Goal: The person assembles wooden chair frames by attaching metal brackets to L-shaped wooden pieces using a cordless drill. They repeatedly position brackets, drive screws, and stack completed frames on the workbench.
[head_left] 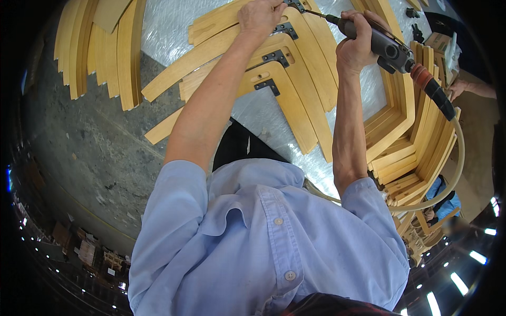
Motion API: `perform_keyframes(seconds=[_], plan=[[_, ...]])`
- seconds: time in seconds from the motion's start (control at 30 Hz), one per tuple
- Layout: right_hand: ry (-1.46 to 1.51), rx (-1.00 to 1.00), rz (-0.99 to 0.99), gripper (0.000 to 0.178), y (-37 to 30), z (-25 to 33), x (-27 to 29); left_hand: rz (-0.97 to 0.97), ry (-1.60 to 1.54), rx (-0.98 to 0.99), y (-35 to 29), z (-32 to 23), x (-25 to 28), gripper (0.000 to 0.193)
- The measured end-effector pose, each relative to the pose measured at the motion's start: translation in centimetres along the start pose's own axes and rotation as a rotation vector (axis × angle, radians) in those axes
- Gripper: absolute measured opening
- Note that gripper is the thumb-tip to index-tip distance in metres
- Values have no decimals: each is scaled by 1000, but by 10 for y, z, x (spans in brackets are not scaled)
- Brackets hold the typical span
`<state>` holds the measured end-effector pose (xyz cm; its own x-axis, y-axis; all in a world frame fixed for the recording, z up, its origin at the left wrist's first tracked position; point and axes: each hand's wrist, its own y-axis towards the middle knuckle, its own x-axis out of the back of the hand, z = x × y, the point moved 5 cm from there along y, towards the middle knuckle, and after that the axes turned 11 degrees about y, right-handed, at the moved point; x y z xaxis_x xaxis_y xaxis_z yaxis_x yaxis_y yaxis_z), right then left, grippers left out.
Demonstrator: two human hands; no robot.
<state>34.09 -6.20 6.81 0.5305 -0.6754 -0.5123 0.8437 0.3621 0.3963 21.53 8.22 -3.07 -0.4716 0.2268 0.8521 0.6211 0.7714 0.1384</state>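
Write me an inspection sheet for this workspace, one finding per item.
Surface: shiny metal tabletop, partly covered by wood.
Job's things: overlapping angled wooden pieces with black brackets; power driver, bit pointing toward the farthest bracket.
Clutter: small black items at upper right.
Hands: right hand grips the driver; left hand near the farthest bracket, grip unclear.
Cables: beige hose looping from the driver's rear.
Surroundings: stacked wood on both sides; another person's hand at right.

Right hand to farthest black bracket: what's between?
Nose and thin bit of the dark driver, pointing from the right hand toward the bracket, shown in the head view. Contact isn't clear.
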Motion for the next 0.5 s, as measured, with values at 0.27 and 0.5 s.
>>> perform_keyframes(seconds=[0.27,0.5], plan=[[-14,23,12,24,-2,-2,2,-2,5,13,-1,1,1,31],[-30,19,7,25,-4,0,-3,31,45,27,0,-1,3,30]])
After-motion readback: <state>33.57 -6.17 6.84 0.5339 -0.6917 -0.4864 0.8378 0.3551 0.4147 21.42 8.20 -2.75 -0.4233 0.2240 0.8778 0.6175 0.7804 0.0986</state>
